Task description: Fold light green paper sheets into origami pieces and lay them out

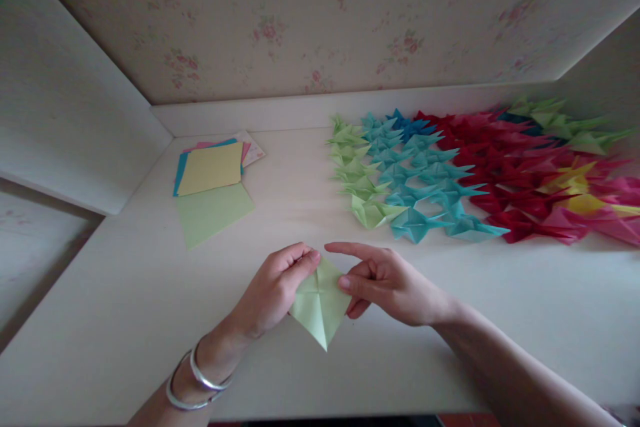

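Observation:
A light green sheet of origami paper (320, 303), creased into a diamond with fold lines crossing near its middle, is held up between both hands. My left hand (280, 287) pinches its top corner between thumb and fingers and covers its upper left edge. At the right corner, my right hand (385, 283) grips the paper between the thumb and curled fingers, its index finger stretched out toward the left above the sheet. One corner of the paper points down toward me.
Rows of folded paper cranes in green, turquoise (415, 223), dark red (520, 223), pink and yellow cover the table's right side. Square paper sheets lie at left, a yellow one (213, 167) above a green one (215, 213). A flowered wall (300, 27) stands behind.

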Action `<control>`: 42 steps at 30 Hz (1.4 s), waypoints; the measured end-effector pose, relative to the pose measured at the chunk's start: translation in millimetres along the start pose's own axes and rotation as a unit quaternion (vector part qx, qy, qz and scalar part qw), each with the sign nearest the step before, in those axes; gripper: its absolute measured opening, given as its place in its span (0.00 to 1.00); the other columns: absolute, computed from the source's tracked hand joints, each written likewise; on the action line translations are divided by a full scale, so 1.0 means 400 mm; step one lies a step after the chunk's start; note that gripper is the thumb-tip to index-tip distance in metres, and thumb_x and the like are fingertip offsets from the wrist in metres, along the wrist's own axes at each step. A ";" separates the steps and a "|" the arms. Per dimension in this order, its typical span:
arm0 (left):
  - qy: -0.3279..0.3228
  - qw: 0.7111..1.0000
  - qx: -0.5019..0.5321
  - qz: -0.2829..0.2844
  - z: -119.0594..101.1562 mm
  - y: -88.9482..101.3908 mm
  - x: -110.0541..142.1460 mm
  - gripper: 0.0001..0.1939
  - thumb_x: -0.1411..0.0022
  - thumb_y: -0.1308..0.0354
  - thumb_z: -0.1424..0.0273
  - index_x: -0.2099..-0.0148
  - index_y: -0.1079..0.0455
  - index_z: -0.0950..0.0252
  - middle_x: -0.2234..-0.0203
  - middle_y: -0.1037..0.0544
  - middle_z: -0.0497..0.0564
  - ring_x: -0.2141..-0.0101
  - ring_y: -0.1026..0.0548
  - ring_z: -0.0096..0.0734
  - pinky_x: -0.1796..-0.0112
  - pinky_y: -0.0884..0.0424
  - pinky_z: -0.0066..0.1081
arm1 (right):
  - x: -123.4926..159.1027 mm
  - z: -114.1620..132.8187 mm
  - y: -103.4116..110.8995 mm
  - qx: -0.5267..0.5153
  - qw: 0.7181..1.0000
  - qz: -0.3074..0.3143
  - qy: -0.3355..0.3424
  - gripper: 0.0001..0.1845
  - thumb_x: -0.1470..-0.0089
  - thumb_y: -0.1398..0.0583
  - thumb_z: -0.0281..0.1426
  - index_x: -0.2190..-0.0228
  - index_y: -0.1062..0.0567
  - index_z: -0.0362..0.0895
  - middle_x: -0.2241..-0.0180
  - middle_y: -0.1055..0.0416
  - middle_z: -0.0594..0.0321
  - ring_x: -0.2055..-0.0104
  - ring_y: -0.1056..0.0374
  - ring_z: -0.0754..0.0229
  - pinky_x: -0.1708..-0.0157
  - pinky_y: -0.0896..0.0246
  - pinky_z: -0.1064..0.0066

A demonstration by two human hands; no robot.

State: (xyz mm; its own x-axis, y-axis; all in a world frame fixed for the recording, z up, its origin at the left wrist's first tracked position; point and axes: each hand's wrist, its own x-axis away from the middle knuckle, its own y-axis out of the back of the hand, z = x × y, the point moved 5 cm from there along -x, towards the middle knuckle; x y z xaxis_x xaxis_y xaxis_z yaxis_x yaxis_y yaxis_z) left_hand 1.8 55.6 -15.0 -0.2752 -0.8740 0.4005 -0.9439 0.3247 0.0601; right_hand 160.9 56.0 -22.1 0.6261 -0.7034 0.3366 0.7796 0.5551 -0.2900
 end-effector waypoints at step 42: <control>-0.038 0.988 0.127 0.078 -0.014 0.004 0.017 0.09 0.40 0.34 0.68 0.57 0.17 0.60 0.67 0.17 0.50 0.70 0.22 0.31 0.72 0.23 0.27 | 0.023 0.015 0.045 -0.037 0.991 -0.057 0.116 0.11 0.44 0.33 0.37 0.60 0.16 0.44 0.74 0.19 0.61 0.74 0.22 0.60 0.71 0.27 0.72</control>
State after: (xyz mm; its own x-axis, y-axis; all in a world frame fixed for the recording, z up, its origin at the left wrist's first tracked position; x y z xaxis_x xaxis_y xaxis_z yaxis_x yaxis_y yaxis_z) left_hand -0.5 52.3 -7.1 -0.4252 -0.8478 0.3168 -0.9015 0.3656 -0.2316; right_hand 180.6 62.2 -18.7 0.5062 -0.8475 0.1594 0.8367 0.4379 -0.3290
